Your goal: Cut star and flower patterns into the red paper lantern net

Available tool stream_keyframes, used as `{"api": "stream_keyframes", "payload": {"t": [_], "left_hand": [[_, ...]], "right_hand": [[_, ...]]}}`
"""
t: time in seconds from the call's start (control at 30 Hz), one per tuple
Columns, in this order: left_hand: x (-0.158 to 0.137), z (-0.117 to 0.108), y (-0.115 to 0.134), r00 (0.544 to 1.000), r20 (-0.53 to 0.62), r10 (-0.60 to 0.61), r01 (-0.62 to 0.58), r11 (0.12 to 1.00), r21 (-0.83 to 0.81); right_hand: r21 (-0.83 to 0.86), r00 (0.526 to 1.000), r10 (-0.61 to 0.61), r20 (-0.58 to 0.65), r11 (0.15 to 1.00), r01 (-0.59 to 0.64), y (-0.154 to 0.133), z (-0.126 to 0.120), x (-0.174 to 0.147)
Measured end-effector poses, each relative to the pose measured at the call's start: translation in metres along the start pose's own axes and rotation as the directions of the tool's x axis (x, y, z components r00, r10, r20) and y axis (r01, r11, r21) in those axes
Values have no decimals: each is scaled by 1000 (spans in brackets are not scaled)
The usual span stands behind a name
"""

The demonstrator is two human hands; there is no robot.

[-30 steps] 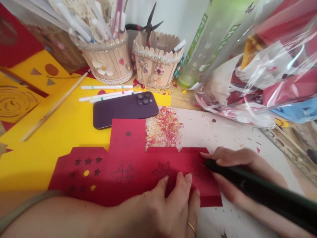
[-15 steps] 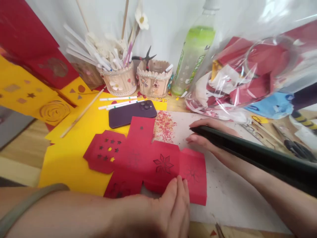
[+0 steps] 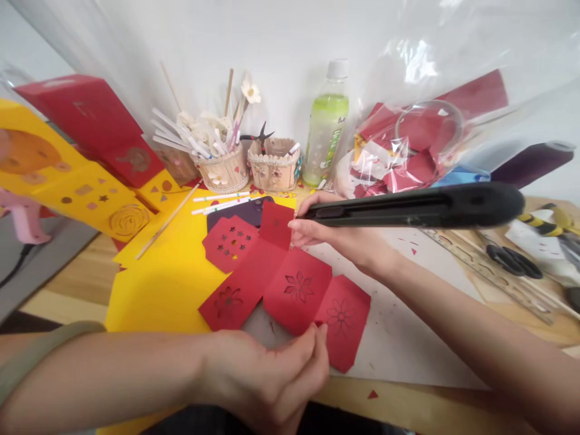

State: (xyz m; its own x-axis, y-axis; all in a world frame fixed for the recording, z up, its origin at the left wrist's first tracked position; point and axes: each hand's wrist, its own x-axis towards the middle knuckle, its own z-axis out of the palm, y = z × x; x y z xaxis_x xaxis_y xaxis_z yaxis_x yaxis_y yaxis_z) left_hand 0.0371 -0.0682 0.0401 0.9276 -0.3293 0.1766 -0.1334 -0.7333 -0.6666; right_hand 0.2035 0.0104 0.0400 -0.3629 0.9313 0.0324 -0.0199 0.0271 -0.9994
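Observation:
A red cut-out paper box net [image 3: 267,251] with flower and star openings lies partly folded at the middle of the desk. My left hand [image 3: 290,368] pinches its near edge between thumb and fingers, by the flower panel. My right hand [image 3: 344,238] is closed round a black utility knife [image 3: 421,204], which points left with its handle toward the right. The knife's front end and my right fingertips are at the top flap of the red net. I cannot tell whether the blade touches the paper.
Yellow paper [image 3: 158,296] lies under the net at left, a white board [image 3: 408,338] at right. A phone [image 3: 217,220], a green-labelled bottle [image 3: 326,124], craft-stick baskets [image 3: 274,172] and a plastic bag [image 3: 417,142] stand behind. Scissors [image 3: 512,260] and a ruler [image 3: 489,275] lie right.
My right hand has moved left with the utility knife to the top flap. The red net has turned and its panels are more bent. My left hand now pinches the edge. The view has shifted.

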Motion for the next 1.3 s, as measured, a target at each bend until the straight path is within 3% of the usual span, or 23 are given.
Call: {"api": "stream_keyframes", "payload": {"t": [0.3,0.6,0.73,0.83,0.97,1.07,1.13,1.2,1.3], "left_hand": [[6,8,10,999,-34,-37,36,999,-16],[6,6,10,998,-52,-41,40,999,-19],[5,6,13,998,-62,-28,26,999,-34],[2,6,14,998,-52,-30,28,999,-28],[-8,7,10,997,-77,-12,13,1000,8],[-21,10,-1,995,-103,-16,20,999,41],[-31,17,-13,992,-121,-29,36,997,63],[-42,28,-25,995,-85,-53,60,996,73],[-57,46,-39,984,-29,-177,179,977,114]], "right_hand": [[-301,997,-72,-30,952,59,26,-22,26],[-465,996,-68,53,881,85,33,-32,49],[-466,975,-123,186,862,197,26,-29,56],[-441,931,-186,314,840,317,17,-26,58],[-435,876,-325,356,772,463,-4,-28,48],[-493,851,-454,264,695,524,-27,-32,31],[-680,788,-613,52,557,478,-42,-36,19],[-708,761,-647,-34,553,439,-48,-42,11],[-682,798,-588,-133,638,357,-41,-58,5]]}}
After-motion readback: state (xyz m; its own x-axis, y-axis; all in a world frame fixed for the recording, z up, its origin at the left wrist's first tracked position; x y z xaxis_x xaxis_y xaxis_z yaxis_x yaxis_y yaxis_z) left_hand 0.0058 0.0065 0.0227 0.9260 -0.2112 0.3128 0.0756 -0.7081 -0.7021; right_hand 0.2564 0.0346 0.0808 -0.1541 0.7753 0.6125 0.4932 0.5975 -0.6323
